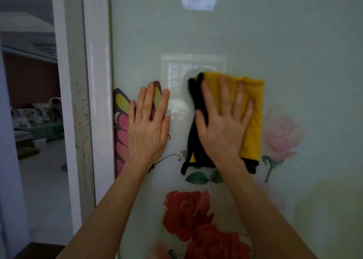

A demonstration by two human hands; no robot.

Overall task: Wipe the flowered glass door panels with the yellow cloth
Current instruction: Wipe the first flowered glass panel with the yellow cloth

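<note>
The flowered glass door panel (255, 32) fills most of the view, pale green with red roses low down and a pink rose at the right. The yellow cloth (253, 125), folded and edged in black, lies flat on the glass at mid-height. My right hand (224, 125) presses it against the panel with fingers spread and straight. My left hand (149, 125) rests flat on the glass to the left, over a pink and yellow butterfly picture (120, 121), fingers straight and holding nothing.
The white door frame (98, 101) runs down the left of the panel. Beyond it an open doorway (35, 121) shows another room with cluttered shelves and a pale floor. A window reflection shines on the glass above the cloth.
</note>
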